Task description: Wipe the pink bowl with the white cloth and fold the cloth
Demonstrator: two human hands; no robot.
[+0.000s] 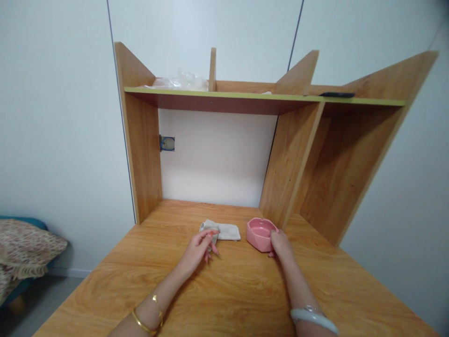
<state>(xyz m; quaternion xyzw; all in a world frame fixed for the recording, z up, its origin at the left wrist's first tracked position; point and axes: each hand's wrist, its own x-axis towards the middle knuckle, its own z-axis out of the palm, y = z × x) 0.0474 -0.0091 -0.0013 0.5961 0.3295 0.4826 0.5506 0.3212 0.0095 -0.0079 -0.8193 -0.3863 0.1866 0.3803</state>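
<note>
A folded pale cloth (226, 230) lies on the wooden desk (228, 290), near its middle. My left hand (199, 248) pinches the cloth's near left corner with curled fingers. To the right stands a pink, angular ceramic dish (258, 231). My right hand (280, 243) grips the dish at its near right rim, fingers wrapped round the edge. Gold bangles sit on my left wrist and a pale bangle on my right.
A wooden hutch (287, 159) rises at the back of the desk, with upright dividers and a top shelf. Crumpled clear plastic (180, 82) and a dark flat object (336, 94) lie on the shelf. A patterned cushion (24, 248) is at the far left.
</note>
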